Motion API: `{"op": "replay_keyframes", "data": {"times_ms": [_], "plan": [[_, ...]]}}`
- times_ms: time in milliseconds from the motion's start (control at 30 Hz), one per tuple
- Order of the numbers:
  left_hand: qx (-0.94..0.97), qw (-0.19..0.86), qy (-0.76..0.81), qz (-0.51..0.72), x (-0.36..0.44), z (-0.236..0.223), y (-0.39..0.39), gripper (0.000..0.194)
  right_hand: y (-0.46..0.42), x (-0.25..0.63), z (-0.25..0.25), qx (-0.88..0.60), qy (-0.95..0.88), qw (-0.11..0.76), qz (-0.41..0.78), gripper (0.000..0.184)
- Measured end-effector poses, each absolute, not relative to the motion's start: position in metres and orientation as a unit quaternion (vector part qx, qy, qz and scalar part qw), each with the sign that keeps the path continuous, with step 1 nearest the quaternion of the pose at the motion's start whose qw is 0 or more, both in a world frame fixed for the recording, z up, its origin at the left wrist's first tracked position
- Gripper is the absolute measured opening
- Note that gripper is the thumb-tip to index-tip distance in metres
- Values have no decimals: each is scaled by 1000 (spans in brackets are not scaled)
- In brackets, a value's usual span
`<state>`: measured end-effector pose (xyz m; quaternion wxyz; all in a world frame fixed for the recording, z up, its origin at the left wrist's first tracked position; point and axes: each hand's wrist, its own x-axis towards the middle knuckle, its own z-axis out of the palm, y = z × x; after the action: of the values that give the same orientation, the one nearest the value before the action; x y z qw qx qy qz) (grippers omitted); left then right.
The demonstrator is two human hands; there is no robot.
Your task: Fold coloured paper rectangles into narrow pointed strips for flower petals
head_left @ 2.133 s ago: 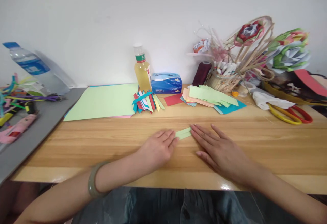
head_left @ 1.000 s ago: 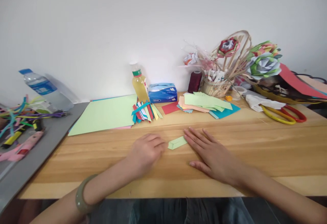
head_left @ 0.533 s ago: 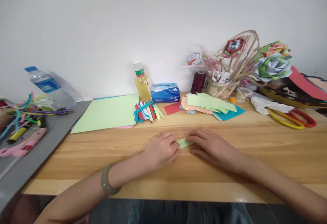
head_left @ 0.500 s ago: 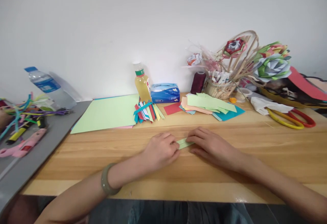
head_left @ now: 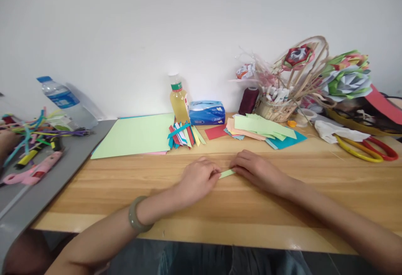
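Note:
A narrow strip of light green paper (head_left: 227, 173) spans the small gap between my two hands, just above or on the wooden table (head_left: 194, 220). My left hand (head_left: 199, 178) pinches its left end between thumb and fingers. At the other end, my right hand (head_left: 256, 169) has its fingertips closed on the strip. Both ends of the paper are hidden under the fingers. Beyond my hands lie a bundle of folded coloured paper strips (head_left: 182, 134) and a pile of cut paper pieces (head_left: 264, 125).
Large green sheets (head_left: 135, 134) lie at the back left, near a juice bottle (head_left: 179, 103) and tissue pack (head_left: 207, 113). Scissors (head_left: 361, 148), a thread spool (head_left: 248, 101) and a basket with paper flowers (head_left: 276, 109) stand right. A glue gun (head_left: 39, 170) lies on the grey table.
The green paper has become narrower, its upper part folded over. My right hand's fingers have drawn together at its end. The view has shifted slightly left.

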<state>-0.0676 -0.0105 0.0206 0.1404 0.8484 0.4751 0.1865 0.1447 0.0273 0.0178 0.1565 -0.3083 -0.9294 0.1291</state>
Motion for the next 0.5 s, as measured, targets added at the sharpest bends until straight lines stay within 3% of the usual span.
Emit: {"op": "replay_keyframes", "data": {"times_ms": [233,500], "plan": [[820,183,513,175,-66,21,-10,13,30,141,19,-413,-890,126,149,8],[857,134,485,109,-68,24,-12,11,30,142,17,-464,-868,104,144,10]]}}
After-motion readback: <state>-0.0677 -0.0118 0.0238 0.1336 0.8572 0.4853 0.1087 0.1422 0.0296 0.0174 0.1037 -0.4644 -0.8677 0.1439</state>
